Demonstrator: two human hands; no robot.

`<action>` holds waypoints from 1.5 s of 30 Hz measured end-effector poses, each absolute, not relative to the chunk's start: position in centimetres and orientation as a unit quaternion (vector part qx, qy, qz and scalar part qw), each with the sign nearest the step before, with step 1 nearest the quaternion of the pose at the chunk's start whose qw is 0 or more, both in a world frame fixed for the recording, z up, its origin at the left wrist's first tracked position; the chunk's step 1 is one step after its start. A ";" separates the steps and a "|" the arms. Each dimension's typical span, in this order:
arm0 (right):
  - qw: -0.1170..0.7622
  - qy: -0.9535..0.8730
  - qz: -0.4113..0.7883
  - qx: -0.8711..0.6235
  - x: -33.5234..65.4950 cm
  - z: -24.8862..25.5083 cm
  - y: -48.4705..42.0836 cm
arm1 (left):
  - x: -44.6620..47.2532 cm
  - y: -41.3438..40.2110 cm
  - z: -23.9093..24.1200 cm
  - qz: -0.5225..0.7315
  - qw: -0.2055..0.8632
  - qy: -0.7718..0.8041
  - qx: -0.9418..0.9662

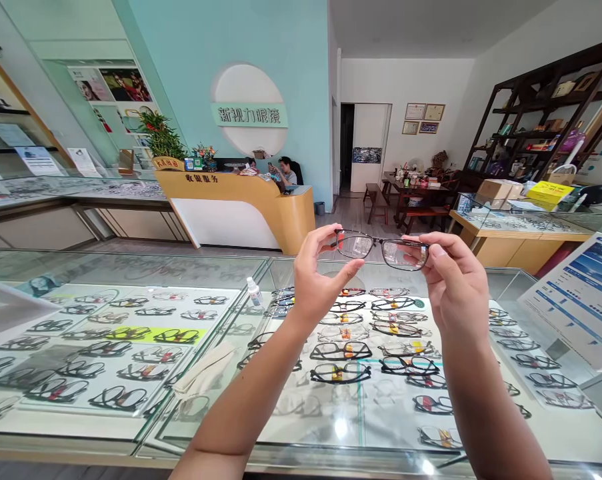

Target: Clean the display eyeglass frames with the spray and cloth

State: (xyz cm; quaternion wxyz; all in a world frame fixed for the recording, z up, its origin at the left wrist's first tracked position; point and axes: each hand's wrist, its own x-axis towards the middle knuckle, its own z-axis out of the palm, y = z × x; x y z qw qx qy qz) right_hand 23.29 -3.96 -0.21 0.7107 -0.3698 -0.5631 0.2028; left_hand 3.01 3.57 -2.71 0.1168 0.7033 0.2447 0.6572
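Observation:
A pair of dark-framed eyeglasses (377, 241) is held up in front of me, above the glass display case (271, 267). My left hand (318, 273) has its fingers at the left end of the frame, its thumb stretched out below the left lens. At the other end, my right hand (453, 280) pinches the frame's corner between thumb and fingers. Beneath my hands, rows of eyeglasses (341, 351) lie inside the case. A small white spray bottle (254, 292) and a folded pale cloth (205, 369) rest on the glass left of my left forearm.
A printed sheet (581, 300) stands at the right, and a white sheet edge (11, 310) juts in at the left. Behind the case is a wooden reception counter (241, 207), where a person (287, 172) sits. Farther right are a wooden table (405, 187) and shelves (545, 100).

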 end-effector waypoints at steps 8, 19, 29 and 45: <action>0.693 -0.557 0.275 -0.365 23.4 -0.7 -2.6 | 3.5 2.9 -2.8 0.664 0.053 0.335 0.666; 0.619 -0.615 0.169 -0.459 24.1 -0.6 -2.4 | 3.7 1.2 -2.2 0.614 -0.019 0.360 0.702; 0.543 -0.661 0.192 -0.482 24.3 -0.1 -2.9 | 3.8 0.9 -2.1 0.597 -0.048 0.310 0.738; 0.510 -0.636 0.429 -0.388 25.1 -0.7 -1.2 | 3.4 2.5 -2.8 0.600 0.245 0.215 0.731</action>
